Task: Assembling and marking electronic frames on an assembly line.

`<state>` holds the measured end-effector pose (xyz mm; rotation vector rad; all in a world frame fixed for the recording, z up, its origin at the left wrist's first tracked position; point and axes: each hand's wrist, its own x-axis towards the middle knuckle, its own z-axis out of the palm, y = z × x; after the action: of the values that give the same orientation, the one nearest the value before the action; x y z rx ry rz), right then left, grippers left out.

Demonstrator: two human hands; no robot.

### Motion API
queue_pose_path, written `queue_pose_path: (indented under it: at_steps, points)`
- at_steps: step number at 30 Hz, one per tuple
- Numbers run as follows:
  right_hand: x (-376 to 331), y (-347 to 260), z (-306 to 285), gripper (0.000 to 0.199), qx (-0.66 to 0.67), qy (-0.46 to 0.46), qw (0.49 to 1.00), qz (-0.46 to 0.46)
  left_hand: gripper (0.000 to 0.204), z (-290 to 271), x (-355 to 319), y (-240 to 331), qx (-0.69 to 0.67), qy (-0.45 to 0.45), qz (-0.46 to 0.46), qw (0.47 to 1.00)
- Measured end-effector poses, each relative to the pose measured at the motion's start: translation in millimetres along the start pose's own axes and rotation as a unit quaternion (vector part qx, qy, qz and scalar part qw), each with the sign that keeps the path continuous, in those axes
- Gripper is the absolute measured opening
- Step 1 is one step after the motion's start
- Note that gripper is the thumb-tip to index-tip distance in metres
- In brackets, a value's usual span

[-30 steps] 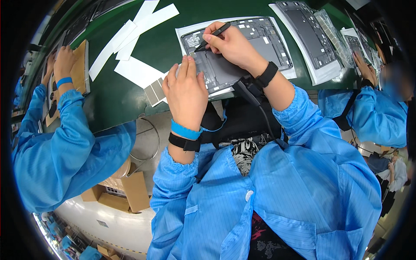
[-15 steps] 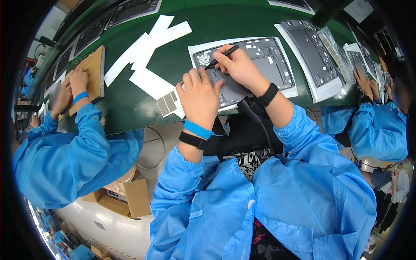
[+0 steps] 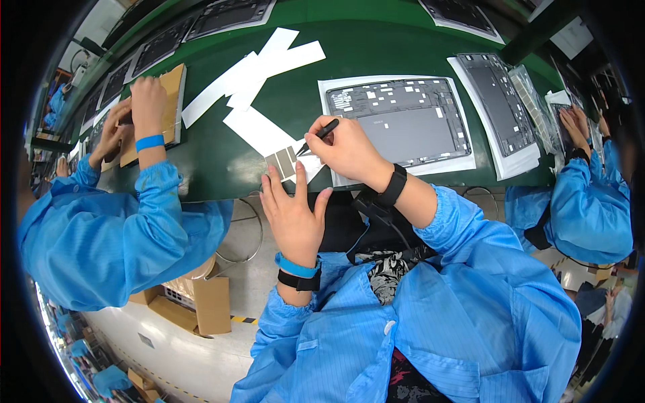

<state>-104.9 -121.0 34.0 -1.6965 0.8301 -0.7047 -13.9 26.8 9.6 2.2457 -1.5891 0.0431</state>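
My right hand (image 3: pixel 353 149) is closed round a slim black pen-shaped tool (image 3: pixel 327 129). The tool's tip points down at a card of grey-brown rectangular patches (image 3: pixel 282 161) near the table's front edge. My left hand (image 3: pixel 293 225) lies with its fingers apart just below that card, fingertips at its lower edge; whether they press on it I cannot tell. To the right, a dark grey flat device shell (image 3: pixel 410 138) with small white pieces along its edges rests on a white sheet (image 3: pixel 463 148), partly hidden by my right hand.
White paper strips (image 3: pixel 269 70) lie crossed on the green table (image 3: pixel 363 47). Another dark shell (image 3: pixel 498 101) and a clear-wrapped pack (image 3: pixel 534 107) are at the right. At the left, a co-worker's hands (image 3: pixel 148 107) are over a brown board (image 3: pixel 173 101); another person works at the far right.
My right hand has moved left and down with the black tool, from the shell to the patch card. My left hand has drawn back off the shell, toward the table's front edge.
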Motion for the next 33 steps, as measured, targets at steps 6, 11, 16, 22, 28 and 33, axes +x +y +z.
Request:
queue_pose_path:
  at_steps: [6, 11, 16, 22, 28, 33]
  points:
    - [-2, 3, 4, 0.021, -0.038, -0.004, 0.999, -0.021, 0.064, 0, -3, 0, 0.027, -0.012, 0.009, 1.000]
    - [-9, 5, 14, 0.023, -0.017, 0.037, 0.999, -0.022, 0.065, -2, -1, 2, 0.035, -0.022, -0.001, 0.999]
    - [-14, -11, -23, 0.020, 0.222, 0.129, 0.966, 0.017, 0.062, -2, 3, 6, 0.014, -0.031, -0.002, 0.999]
    - [-62, 9, -187, 0.027, 0.033, 0.216, 0.976, -0.002, 0.048, -16, 19, 51, -0.012, 0.066, 0.039, 0.997]
    - [-119, 32, -257, 0.027, -0.053, 0.205, 0.976, 0.055, 0.040, 16, 43, 163, -0.248, -0.041, 0.247, 0.936]
    - [-121, 35, -256, 0.024, -0.059, 0.179, 0.981, 0.052, 0.044, 58, 48, 204, -0.241, -0.062, 0.279, 0.928]
